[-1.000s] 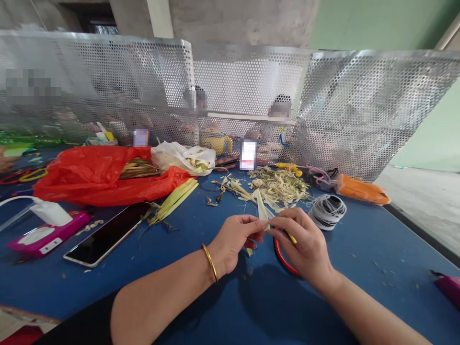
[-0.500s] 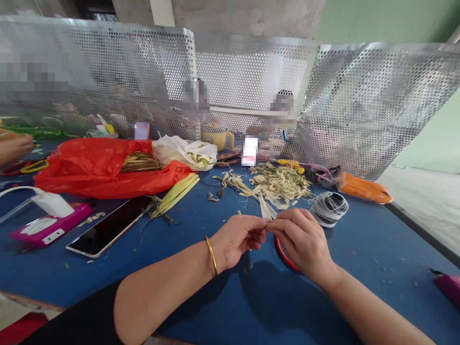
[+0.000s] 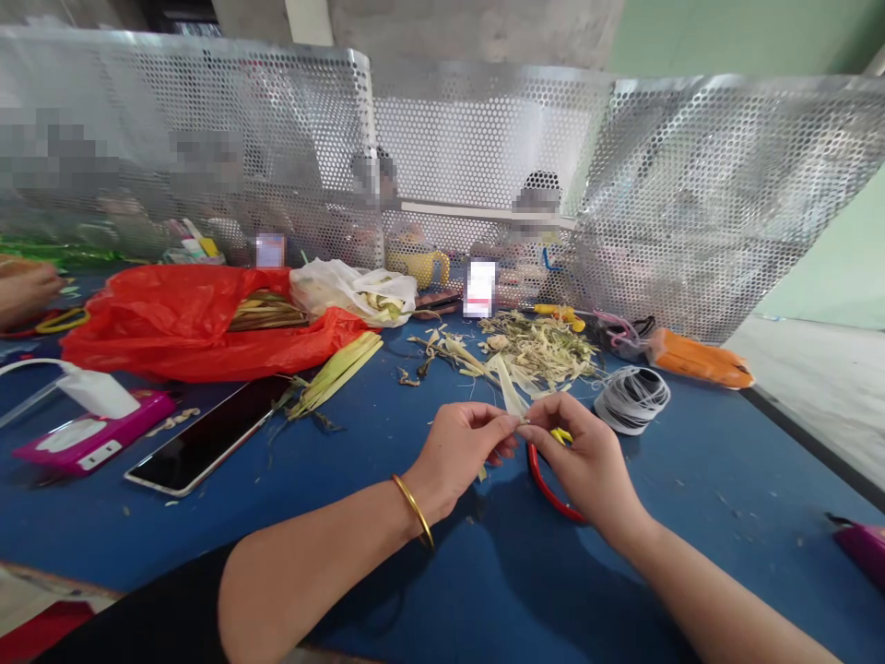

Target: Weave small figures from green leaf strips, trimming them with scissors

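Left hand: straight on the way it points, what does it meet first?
Most likely the right hand's fingertips, directly ahead of the left hand at the base of the pale strip; any gap is unclear.

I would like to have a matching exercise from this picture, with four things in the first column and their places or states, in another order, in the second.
Things:
1. thread spool
2. pale leaf piece
3. black-screened phone
4. red plastic bag

Places or states:
A. lying flat near the purple power strip
B. open, with long dry leaves showing
C. between the right hand and the orange packet
D. at the fingertips of the left hand and right hand

Right pairs: 1-C, 2-D, 3-A, 4-B
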A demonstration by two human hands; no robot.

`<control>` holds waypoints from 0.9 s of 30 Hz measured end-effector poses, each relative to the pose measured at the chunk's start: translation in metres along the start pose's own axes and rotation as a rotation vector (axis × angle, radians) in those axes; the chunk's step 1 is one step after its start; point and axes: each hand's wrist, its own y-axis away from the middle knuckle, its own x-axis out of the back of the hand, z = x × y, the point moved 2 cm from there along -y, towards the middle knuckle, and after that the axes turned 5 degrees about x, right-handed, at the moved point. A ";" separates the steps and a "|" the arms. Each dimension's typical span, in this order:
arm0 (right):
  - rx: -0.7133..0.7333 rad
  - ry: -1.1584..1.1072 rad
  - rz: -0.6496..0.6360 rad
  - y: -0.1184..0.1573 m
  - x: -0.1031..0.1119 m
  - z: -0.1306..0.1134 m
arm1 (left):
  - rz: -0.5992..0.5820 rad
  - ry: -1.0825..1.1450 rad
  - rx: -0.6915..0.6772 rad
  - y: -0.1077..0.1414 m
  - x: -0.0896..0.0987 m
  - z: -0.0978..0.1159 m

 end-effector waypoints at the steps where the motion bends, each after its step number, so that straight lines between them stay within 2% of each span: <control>1: -0.050 -0.049 0.020 0.000 0.000 0.001 | -0.001 -0.007 -0.002 0.000 0.000 0.000; 8: -0.303 -0.244 -0.023 -0.001 -0.002 0.005 | 0.000 -0.007 0.003 0.000 0.000 -0.001; 12: -0.356 -0.271 -0.003 0.001 -0.001 0.006 | -0.022 -0.025 -0.018 0.001 -0.001 0.001; 15: -0.401 -0.296 -0.038 0.002 -0.001 0.006 | -0.022 -0.059 -0.035 0.002 -0.001 0.002; 20: -0.435 -0.519 -0.135 0.001 -0.003 0.005 | -0.051 0.009 -0.002 0.001 -0.001 0.002; 23: -0.360 -0.488 -0.088 -0.002 0.001 0.003 | -0.064 0.107 0.068 0.000 0.000 0.001; 25: -0.189 -0.337 -0.011 -0.004 0.006 0.000 | -0.066 0.159 0.107 0.000 0.001 0.000; 27: 0.059 -0.134 0.035 -0.005 0.011 -0.005 | -0.072 0.186 0.123 0.000 0.001 0.000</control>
